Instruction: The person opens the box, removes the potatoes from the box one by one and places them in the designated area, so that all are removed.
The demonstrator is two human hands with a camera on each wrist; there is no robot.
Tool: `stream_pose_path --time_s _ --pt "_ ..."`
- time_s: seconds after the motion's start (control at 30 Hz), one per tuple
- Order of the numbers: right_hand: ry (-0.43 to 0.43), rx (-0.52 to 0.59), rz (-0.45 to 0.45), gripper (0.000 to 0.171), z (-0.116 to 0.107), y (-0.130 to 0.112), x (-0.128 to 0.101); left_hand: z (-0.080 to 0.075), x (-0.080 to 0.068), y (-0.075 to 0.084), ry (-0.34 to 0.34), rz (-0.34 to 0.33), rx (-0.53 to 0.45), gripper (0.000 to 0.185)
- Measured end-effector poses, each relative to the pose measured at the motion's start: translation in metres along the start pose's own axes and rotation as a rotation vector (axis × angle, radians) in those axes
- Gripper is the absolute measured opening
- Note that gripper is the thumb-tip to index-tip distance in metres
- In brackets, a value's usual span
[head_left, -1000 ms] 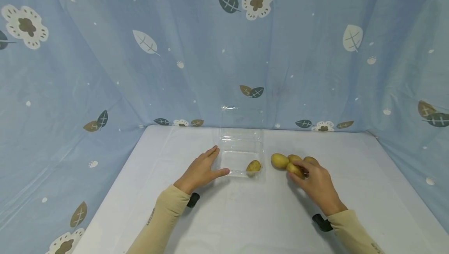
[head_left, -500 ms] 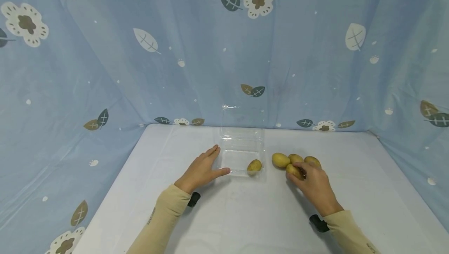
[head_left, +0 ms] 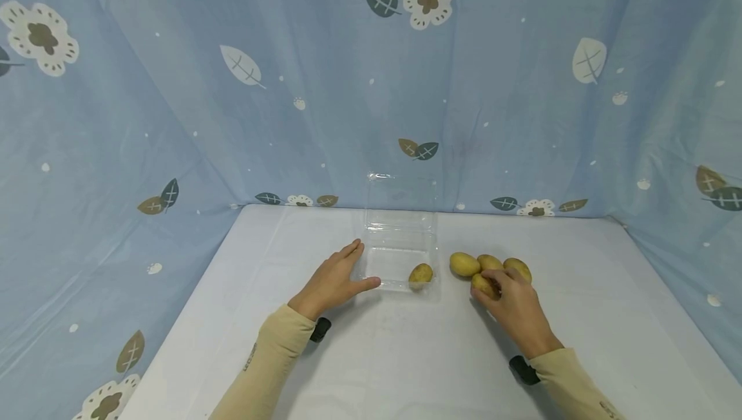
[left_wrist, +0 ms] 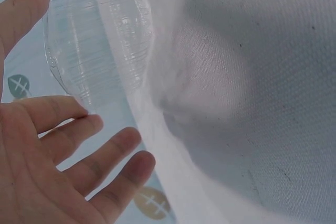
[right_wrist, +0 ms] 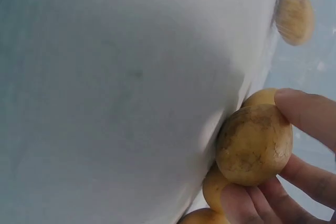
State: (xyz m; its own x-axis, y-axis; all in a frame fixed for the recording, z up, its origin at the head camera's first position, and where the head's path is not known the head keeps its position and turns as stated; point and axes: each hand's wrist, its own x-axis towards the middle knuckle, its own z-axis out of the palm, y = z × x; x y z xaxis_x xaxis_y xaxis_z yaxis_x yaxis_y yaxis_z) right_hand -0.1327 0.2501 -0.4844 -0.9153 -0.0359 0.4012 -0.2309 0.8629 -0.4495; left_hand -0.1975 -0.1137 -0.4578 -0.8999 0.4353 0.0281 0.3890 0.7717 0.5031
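Between thumb and fingers, my right hand [head_left: 515, 307] grips a small yellow-brown potato [right_wrist: 254, 144], at the front of a small group. Behind it lie a smooth potato [head_left: 464, 264], a middle potato [head_left: 489, 262] and one at the right [head_left: 518, 269]. My left hand [head_left: 332, 281] rests with spread, straight fingers along the left side of a clear plastic clamshell box [head_left: 400, 257]; in the left wrist view its fingertips touch or nearly touch the plastic. One potato [head_left: 420, 274] lies in the box's front right corner.
The box's clear lid [head_left: 401, 201] stands raised at the back, near the blue patterned curtain [head_left: 324, 85]. A white cloth [head_left: 382, 362] covers the table. Dark wrist cameras sit under both wrists.
My right hand, with the potato in its grip, has shifted slightly left and toward me, uncovering more of the right-hand potato. The left hand stays in place.
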Motion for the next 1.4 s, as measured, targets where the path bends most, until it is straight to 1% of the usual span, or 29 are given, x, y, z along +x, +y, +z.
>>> stream_pose_path --time_s 0.23,0.57,0.8,1.03,1.17,1.27,1.4 --pt "0.044 -0.013 -0.048 0.042 0.001 0.0 0.0 -0.001 0.001 0.001 -0.012 -0.015 0.009 0.097" --pt "0.051 -0.018 -0.059 0.04 0.0 0.001 0.0 -0.001 0.0 0.002 0.002 -0.006 -0.007 0.096" --pt "0.016 -0.006 -0.019 0.041 -0.001 0.0 -0.001 -0.001 0.001 0.002 0.002 -0.002 0.0 0.095" --pt "-0.022 -0.001 0.012 0.041 -0.007 -0.002 0.0 0.0 0.0 0.001 0.001 0.0 -0.005 0.095" --pt "-0.022 -0.002 -0.006 0.042 -0.012 -0.003 0.003 0.001 0.0 0.0 0.007 0.003 -0.003 0.096" --pt "-0.02 0.02 -0.029 0.042 -0.016 -0.004 0.006 0.0 0.0 0.001 0.008 0.003 -0.001 0.096" --pt "-0.052 0.076 -0.032 0.042 -0.021 -0.005 0.012 0.0 -0.001 0.001 0.005 0.001 -0.003 0.096"
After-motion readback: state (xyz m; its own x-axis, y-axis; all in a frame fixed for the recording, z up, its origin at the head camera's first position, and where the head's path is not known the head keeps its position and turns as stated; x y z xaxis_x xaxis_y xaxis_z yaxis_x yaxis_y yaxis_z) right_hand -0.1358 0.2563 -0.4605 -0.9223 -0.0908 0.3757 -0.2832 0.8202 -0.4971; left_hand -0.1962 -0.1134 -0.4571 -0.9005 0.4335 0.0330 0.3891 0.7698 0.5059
